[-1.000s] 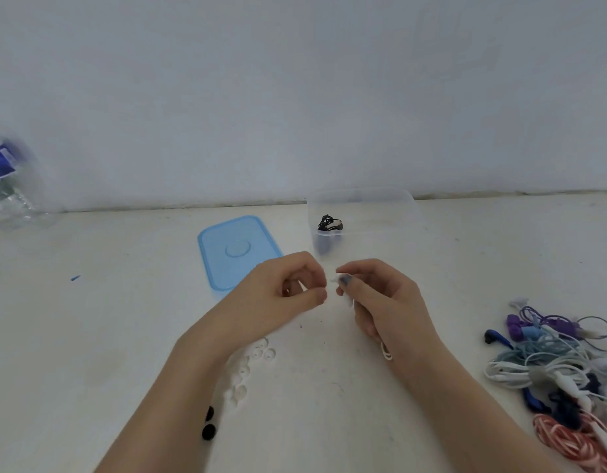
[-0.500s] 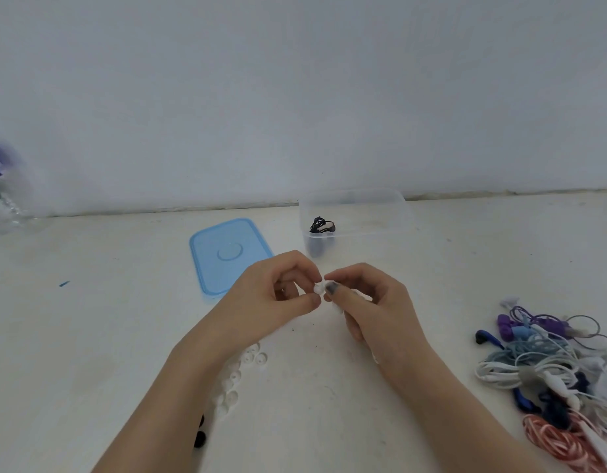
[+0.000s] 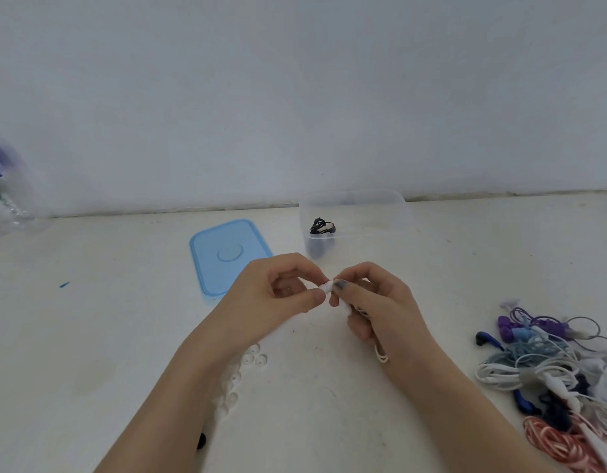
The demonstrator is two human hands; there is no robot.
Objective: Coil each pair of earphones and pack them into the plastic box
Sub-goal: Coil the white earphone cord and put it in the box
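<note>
My left hand (image 3: pixel 278 295) and my right hand (image 3: pixel 377 308) meet at mid-table, fingertips together. Between them they pinch a small white earbud piece (image 3: pixel 327 287) of a pair of white earphones; its cord runs through my right fist and a loop (image 3: pixel 381 356) hangs out below. Just behind the hands stands the clear plastic box (image 3: pixel 394 213), open, with one black coiled pair (image 3: pixel 320 227) inside at its left end. A tangled pile of earphones (image 3: pixel 554 367) in white, blue, purple and red-and-white lies at the right.
The box's blue lid (image 3: pixel 227 256) lies flat left of the box. Several white ear tips (image 3: pixel 240 377) and a black one (image 3: pixel 201 440) are scattered under my left forearm. A plastic water bottle (image 3: pixel 1 199) stands at the far left near the wall.
Both hands have stayed together at the table's middle, fingertips working the white piece, which now shows more clearly between them. The view has drifted slightly.
</note>
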